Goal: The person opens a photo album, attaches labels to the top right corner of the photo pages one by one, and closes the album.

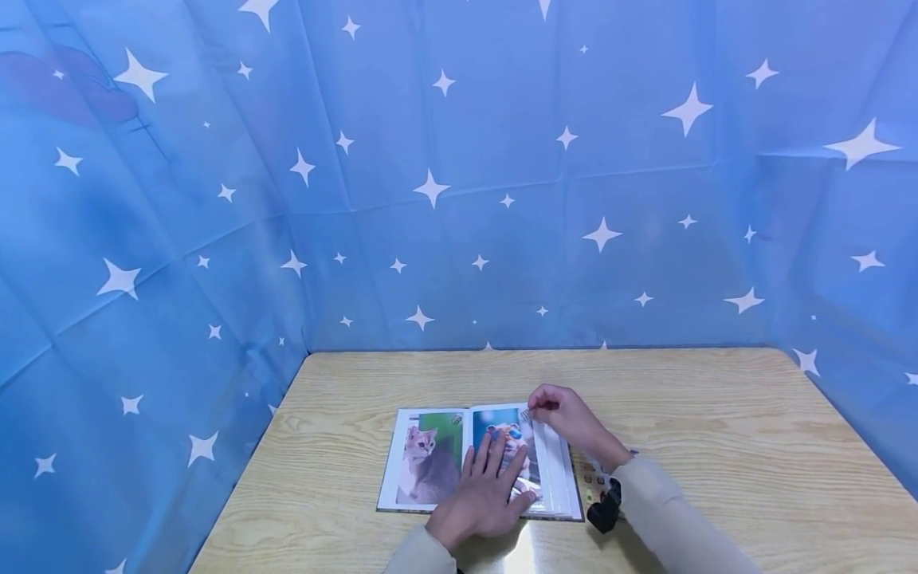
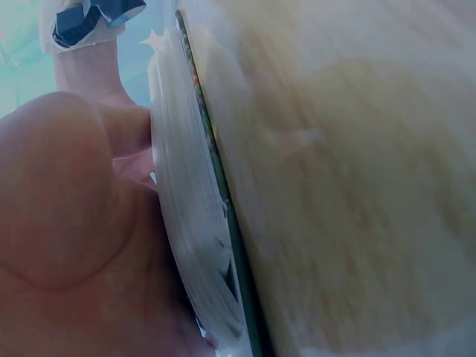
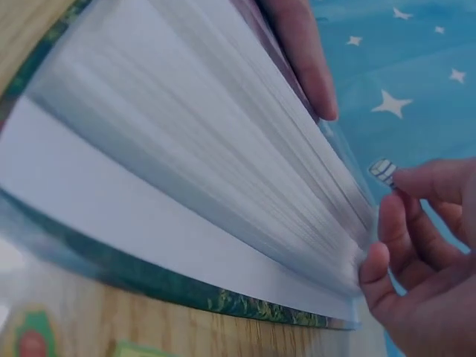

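Observation:
A photo album [image 1: 388, 478] lies spread on the table. Its left page bears a photo of a cat [image 1: 423, 470] with a small sticker [image 1: 457, 419] near the top right corner. My left hand [image 1: 484, 496] rests with spread fingers on the right page, partly hiding a photo of an animal in blue sunglasses [image 1: 508, 430]. At that page's upper right corner, my right hand [image 1: 566, 416] pinches a small black-and-white sticker [image 3: 382, 171] between thumb and finger. The right wrist view shows the thick stack of album pages [image 3: 201, 141] beside that hand.
A sheet of colourful stickers [image 1: 592, 481] lies right of the album, partly under my right forearm with its black wrist strap [image 1: 606, 510]. The wooden table [image 1: 717, 430] meets a blue star-printed curtain [image 1: 502, 239] at the back and sides.

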Action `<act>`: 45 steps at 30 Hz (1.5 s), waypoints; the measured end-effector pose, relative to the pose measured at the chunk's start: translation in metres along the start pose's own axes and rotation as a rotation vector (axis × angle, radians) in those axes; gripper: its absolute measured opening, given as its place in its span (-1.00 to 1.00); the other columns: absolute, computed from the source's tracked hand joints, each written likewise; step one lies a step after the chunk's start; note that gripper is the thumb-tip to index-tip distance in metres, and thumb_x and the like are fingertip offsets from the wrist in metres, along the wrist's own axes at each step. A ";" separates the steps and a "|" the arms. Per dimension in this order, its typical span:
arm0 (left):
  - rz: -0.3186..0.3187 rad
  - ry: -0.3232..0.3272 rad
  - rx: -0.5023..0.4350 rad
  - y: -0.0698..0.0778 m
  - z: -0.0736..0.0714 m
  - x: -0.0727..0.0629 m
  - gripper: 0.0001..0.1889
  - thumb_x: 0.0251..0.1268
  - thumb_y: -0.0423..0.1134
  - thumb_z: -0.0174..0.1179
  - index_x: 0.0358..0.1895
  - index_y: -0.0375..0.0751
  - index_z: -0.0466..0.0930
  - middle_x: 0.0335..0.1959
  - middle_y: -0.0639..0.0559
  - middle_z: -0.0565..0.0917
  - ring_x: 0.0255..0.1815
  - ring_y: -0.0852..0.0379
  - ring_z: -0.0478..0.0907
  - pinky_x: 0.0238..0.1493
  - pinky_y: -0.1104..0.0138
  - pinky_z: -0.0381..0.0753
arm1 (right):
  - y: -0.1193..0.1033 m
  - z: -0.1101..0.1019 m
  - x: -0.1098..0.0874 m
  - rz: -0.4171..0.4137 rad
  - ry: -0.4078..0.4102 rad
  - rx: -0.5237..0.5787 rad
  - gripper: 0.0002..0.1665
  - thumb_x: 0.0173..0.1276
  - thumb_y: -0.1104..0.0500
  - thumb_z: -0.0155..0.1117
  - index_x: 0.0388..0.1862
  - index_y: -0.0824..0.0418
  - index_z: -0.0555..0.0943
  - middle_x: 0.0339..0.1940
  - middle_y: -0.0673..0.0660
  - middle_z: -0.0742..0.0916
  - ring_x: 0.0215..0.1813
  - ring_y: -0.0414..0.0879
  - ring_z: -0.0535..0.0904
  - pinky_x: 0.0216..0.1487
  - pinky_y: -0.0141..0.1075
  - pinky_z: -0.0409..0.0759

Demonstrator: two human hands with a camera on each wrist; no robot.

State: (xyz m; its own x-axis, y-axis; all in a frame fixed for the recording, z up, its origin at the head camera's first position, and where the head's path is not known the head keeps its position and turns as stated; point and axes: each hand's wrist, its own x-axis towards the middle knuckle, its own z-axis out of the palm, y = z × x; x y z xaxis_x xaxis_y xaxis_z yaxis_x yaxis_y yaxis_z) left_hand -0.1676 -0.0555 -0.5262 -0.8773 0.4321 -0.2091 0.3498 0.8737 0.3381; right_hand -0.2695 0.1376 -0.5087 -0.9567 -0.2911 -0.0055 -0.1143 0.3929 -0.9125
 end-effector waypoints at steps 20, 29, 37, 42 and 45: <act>-0.015 -0.037 0.016 0.008 -0.014 -0.007 -0.27 0.48 0.36 -0.33 0.61 0.21 -0.11 0.65 -0.07 -0.31 0.63 -0.09 -0.45 0.55 -0.12 -0.21 | 0.007 0.008 0.011 0.022 0.036 -0.056 -0.90 0.34 0.41 0.23 -0.27 0.23 0.62 -0.35 0.07 0.65 -0.30 -0.08 0.52 -0.26 -0.25 0.48; -0.007 -0.047 -0.024 0.006 -0.013 -0.006 -0.27 0.48 0.35 -0.32 0.61 0.25 -0.15 0.65 -0.01 -0.35 0.63 -0.08 -0.48 0.54 -0.14 -0.26 | 0.008 0.012 0.011 0.022 0.053 -0.093 -0.90 0.32 0.40 0.22 -0.24 0.25 0.60 -0.36 0.07 0.64 -0.31 -0.09 0.51 -0.28 -0.26 0.50; -0.019 -0.056 -0.023 0.004 -0.011 -0.004 -0.25 0.44 0.41 -0.38 0.61 0.31 -0.22 0.64 0.03 -0.39 0.62 -0.03 -0.53 0.55 -0.14 -0.29 | 0.006 0.014 0.009 0.061 0.055 -0.101 -0.93 0.37 0.34 0.23 -0.21 0.21 0.59 -0.36 0.07 0.63 -0.32 -0.08 0.49 -0.31 -0.28 0.47; -0.007 -0.041 -0.012 0.001 -0.005 0.000 -0.26 0.45 0.41 -0.37 0.61 0.31 -0.22 0.64 0.01 -0.39 0.62 -0.04 -0.54 0.55 -0.14 -0.30 | 0.004 0.014 0.010 0.087 0.063 -0.108 -0.92 0.35 0.31 0.28 -0.20 0.21 0.58 -0.37 0.06 0.63 -0.33 -0.09 0.49 -0.30 -0.29 0.46; 0.001 -0.031 -0.003 -0.002 -0.001 0.002 -0.25 0.44 0.41 -0.36 0.60 0.31 -0.22 0.64 0.01 -0.39 0.62 -0.05 -0.54 0.55 -0.15 -0.31 | 0.006 0.014 0.011 0.085 0.073 -0.115 -0.89 0.33 0.30 0.32 -0.20 0.21 0.57 -0.39 0.05 0.64 -0.34 -0.10 0.50 -0.29 -0.28 0.45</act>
State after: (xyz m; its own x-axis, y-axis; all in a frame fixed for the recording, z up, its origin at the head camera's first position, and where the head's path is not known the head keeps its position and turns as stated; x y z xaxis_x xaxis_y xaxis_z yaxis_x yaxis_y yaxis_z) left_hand -0.1703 -0.0566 -0.5267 -0.8664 0.4394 -0.2373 0.3492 0.8727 0.3412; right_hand -0.2768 0.1241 -0.5198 -0.9807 -0.1898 -0.0468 -0.0581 0.5117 -0.8572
